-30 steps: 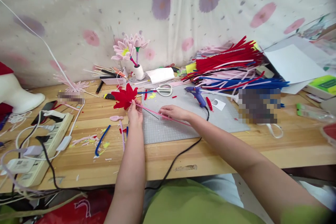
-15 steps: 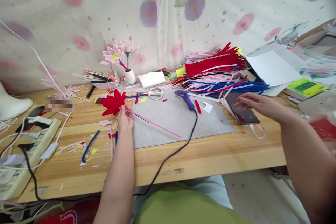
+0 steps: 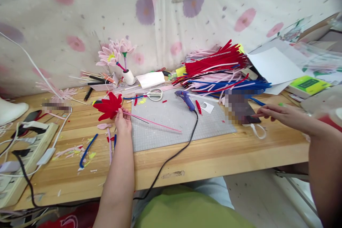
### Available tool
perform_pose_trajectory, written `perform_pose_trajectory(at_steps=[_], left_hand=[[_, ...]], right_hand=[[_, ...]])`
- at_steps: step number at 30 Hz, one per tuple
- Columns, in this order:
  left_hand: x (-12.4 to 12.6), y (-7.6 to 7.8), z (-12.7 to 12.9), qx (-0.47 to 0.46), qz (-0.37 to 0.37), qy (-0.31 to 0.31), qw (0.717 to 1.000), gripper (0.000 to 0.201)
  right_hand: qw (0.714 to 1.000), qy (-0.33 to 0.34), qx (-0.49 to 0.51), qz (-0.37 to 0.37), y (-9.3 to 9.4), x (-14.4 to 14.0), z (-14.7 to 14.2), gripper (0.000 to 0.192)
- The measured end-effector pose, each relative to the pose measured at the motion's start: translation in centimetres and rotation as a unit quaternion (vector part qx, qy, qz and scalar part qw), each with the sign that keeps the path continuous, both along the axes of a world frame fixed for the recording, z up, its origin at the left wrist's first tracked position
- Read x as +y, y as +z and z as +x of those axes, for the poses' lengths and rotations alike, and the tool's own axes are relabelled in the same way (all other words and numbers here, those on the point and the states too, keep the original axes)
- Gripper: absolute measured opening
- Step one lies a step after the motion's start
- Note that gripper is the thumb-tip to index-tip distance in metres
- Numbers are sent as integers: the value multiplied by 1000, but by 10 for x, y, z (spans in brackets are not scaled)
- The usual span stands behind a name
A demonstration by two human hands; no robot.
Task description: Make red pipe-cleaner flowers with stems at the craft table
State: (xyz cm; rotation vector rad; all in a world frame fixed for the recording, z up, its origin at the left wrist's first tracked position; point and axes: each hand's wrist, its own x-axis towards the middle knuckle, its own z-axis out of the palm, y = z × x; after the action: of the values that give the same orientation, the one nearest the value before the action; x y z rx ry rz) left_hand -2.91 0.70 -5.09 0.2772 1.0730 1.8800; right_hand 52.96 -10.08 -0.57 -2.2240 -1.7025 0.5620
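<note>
Since the earlier frame, the right hand (image 3: 280,115) has been drawn back from over the dark phone (image 3: 244,112) to that phone's near right corner, while the left hand (image 3: 123,120) has been kept in place. By the left hand, the red many-petalled pipe-cleaner flower (image 3: 108,107) is held at the left edge of the grey gridded cutting mat (image 3: 176,123), the fingers clamped on the base of its thin pink stem (image 3: 155,124); the bloom lies just off the mat on the wooden worktop (image 3: 208,153), and the stem runs rightward across the mat, beside a thin dark wire. The right hand's fingers are stretched out and loosely together, their tips at the phone's corner, with nothing gripped. Beyond the mat's far edge lie white-handled scissors (image 3: 156,94), and on the mat a blue glue gun (image 3: 184,98) rests with its black cord trailing off the worktop's front edge. To the right behind the mat, a heap of red, pink and blue pipe cleaners (image 3: 221,71) is piled. As judged from the pictures, the bloom looks fully formed and joined to the stem, whereas the stem appears bare, so wrapping or finishing probably remains; work on it seems paused.
</note>
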Motion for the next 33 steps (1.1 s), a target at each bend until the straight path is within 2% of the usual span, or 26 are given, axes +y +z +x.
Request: perform_pose_trajectory(at_steps=[3, 5, 8, 12, 18, 27, 33], left_hand=[[-1, 1, 0, -7, 2, 0, 1000, 12], [-1, 1, 1, -15, 2, 1, 1000, 14], [-3, 1, 1, -21, 0, 1, 1000, 17], [-3, -1, 0, -17, 9, -6, 1000, 12], [0, 0, 1, -11, 5, -2, 1000, 10], [-1, -1, 1, -23, 13, -7, 1000, 14], [-3, 0, 1, -28, 27, -3, 999, 15]], right_hand=[[995, 9, 84, -47, 3, 9, -11, 28], [995, -21, 93, -24, 3, 21, -20, 24], [996, -38, 85, 8, 0, 41, -30, 29], [995, -49, 72, 49, -7, 54, -28, 35], [993, -86, 37, 78, -9, 41, -23, 42], [999, -33, 19, 5, -27, 24, -26, 73], [1000, -14, 2, -7, -35, 22, -26, 86]])
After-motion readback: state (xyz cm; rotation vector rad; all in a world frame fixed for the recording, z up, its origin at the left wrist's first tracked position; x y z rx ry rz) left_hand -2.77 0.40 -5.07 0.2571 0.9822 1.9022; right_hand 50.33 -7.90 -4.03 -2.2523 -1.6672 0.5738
